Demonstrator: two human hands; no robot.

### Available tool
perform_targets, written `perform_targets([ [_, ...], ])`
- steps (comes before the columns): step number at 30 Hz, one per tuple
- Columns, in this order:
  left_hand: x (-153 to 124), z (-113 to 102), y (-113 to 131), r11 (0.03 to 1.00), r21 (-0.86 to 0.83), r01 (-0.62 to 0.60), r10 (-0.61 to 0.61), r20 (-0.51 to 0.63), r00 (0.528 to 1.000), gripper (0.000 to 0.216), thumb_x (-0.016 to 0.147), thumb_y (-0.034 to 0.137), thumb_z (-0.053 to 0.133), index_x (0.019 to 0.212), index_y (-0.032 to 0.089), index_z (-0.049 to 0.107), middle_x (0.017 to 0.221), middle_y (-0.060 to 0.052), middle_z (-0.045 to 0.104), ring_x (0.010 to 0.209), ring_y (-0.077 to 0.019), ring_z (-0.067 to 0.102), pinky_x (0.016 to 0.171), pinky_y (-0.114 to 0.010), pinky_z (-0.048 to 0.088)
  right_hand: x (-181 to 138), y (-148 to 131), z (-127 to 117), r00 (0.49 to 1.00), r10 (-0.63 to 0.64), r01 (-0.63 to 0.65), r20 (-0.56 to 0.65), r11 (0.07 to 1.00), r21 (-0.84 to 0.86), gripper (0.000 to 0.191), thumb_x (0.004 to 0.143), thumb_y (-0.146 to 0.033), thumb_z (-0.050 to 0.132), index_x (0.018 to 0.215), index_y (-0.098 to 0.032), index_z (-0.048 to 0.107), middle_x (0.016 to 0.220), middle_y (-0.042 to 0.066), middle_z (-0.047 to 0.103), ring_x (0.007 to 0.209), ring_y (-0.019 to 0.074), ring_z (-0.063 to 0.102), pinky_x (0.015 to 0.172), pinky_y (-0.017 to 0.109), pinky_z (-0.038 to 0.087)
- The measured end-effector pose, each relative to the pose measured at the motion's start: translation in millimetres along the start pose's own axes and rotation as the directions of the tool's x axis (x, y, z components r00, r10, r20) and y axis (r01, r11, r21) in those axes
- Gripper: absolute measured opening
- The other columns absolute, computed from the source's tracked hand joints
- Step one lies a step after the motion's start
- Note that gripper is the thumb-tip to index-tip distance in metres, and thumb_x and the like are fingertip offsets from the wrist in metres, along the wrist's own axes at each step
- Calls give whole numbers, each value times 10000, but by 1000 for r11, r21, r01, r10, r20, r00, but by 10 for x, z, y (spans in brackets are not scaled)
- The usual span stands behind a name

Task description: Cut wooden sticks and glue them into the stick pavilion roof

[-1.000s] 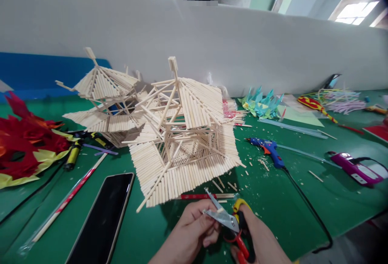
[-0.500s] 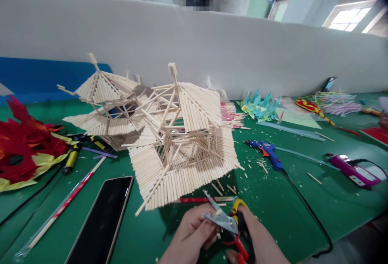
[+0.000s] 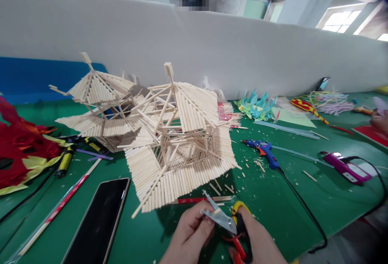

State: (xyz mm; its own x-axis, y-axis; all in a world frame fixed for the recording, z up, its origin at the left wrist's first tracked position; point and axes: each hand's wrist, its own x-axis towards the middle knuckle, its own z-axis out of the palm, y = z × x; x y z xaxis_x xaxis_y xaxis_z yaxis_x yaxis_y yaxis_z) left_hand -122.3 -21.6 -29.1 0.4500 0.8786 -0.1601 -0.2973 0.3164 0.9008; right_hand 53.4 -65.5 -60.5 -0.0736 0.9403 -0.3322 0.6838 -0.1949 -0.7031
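My right hand (image 3: 261,233) is closed around the red and yellow handles of a pair of scissors (image 3: 223,220). The blades are parted and point up and left, over my left hand (image 3: 190,233). Pinched in my left fingers is a short wooden stick (image 3: 217,211); a small pale bit of it shows between the blades, and the rest is hidden. Just beyond both hands stands a model pavilion (image 3: 195,106) built of thin wooden sticks, its upper roof partly covered. Beneath its front edge lies a red-wrapped pack of sticks (image 3: 194,200).
A second stick pavilion (image 3: 93,90) stands behind on the left. To the right lie a blue glue gun (image 3: 263,149) with its cord and a purple device (image 3: 345,168). A phone (image 3: 97,219) lies front left, near red paper work (image 3: 18,146). Another person's hand (image 3: 380,120) shows far right.
The whole view has shifted slightly, so things on the table appear a little further left. Both hands keep nearly the same pose, with the scissor blades still parted around the stick.
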Motion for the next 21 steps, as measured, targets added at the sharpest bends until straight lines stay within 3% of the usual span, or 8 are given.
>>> perform_targets([
  [9,6,10,25,1000,-5,14,-14,33,999,326,719,481,595,679,158,589,503,60,369,445,-67,287,414,-191,210,-63,-123,-150,998,-55,55,23,998,-12,407,591,-243,546,970,-187,406,807,35,603,663,167,558,596,259,438],
  [16,-8,41,58,997,79,-1,-3,50,999,362,719,495,583,646,141,595,516,51,366,457,-73,274,424,-203,199,-109,-155,-121,990,-118,114,-80,992,-49,436,591,-248,574,985,-196,395,864,53,601,713,178,548,658,283,436],
  [21,-12,36,68,991,130,-20,12,62,998,377,730,512,557,682,140,597,531,48,371,467,-78,277,429,-203,205,-114,-188,-127,990,-127,125,-57,991,-42,440,601,-256,553,996,-182,373,875,70,585,734,192,554,666,305,442],
])
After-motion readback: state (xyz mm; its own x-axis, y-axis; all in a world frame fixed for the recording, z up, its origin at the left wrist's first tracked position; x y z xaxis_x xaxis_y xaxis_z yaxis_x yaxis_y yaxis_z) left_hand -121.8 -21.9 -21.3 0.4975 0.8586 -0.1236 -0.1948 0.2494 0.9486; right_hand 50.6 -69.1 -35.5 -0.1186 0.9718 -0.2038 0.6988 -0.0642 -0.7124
